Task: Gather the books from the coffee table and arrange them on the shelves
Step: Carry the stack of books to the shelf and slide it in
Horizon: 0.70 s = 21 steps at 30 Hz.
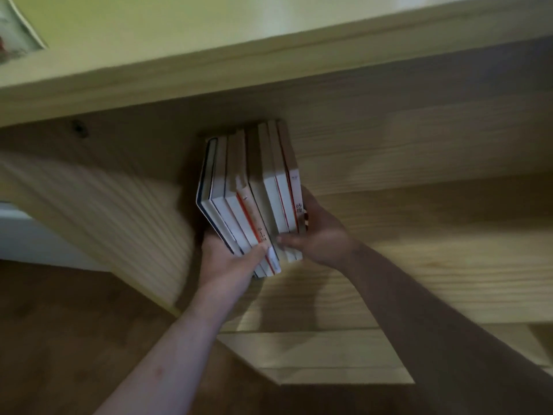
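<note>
Pale pine shelving [419, 163] fills the view above a dark wooden floor [59, 324]. Standing on the shelf board is a row of mostly white-spined paperback books [254, 199], pressed between both hands: the left hand [230, 259] cups the lower left end, fingers curled on the spines, and the right hand [320, 235] clasps the right end. This looks like the shelving step; next, square the leaning left books upright and release without toppling them

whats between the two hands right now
In the head view, a bundle of upright books sits squeezed between the left hand and right hand, inside the wooden shelf.
</note>
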Each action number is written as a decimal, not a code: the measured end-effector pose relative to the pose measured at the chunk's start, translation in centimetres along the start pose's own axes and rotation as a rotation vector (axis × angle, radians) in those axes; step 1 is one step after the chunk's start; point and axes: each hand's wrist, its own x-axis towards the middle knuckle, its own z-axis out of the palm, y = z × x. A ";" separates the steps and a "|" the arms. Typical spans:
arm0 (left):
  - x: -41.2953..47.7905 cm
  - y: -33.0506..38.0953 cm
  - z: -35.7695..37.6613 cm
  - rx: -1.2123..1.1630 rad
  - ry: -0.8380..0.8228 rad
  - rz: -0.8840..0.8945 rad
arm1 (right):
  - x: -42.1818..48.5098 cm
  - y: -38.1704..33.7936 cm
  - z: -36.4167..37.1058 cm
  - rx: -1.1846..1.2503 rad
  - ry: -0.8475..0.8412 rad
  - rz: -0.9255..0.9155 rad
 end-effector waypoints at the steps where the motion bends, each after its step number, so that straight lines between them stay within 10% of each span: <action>1: -0.9 -0.4 0.0 0.025 0.078 0.029 | 0.2 0.1 0.1 0.003 -0.005 -0.005; 21: 0.8 2.1 1.6 0.178 0.269 -0.009 | 2.8 0.8 2.5 -0.056 0.082 0.060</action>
